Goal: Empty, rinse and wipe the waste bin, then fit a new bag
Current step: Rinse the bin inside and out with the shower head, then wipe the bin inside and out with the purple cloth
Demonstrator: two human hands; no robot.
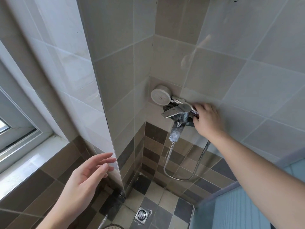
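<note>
- The room is a tiled shower corner: pale grey-beige square wall tiles (214, 66) above, a band of brown and dark mosaic tiles lower down, and a checked floor of beige, grey and dark tiles (158, 199).
- A square chrome floor drain (142, 215) sits in the floor near the bottom of the view.
- A white-framed window (14, 129) with a pale sill is at the left.
- The right hand (207, 120) reaches to the wall-mounted chrome mixer tap (177, 113), fingers curled around its right end.
- A round white shower head (160, 95) rests on top of the tap; a ribbed metal hose (183, 176) loops below.
- The left hand (87, 179) hangs released, fingers spread, beside the tiled wall edge.
- A rounded rim (112, 226) at the bottom edge may be the waste bin; I cannot tell.
</note>
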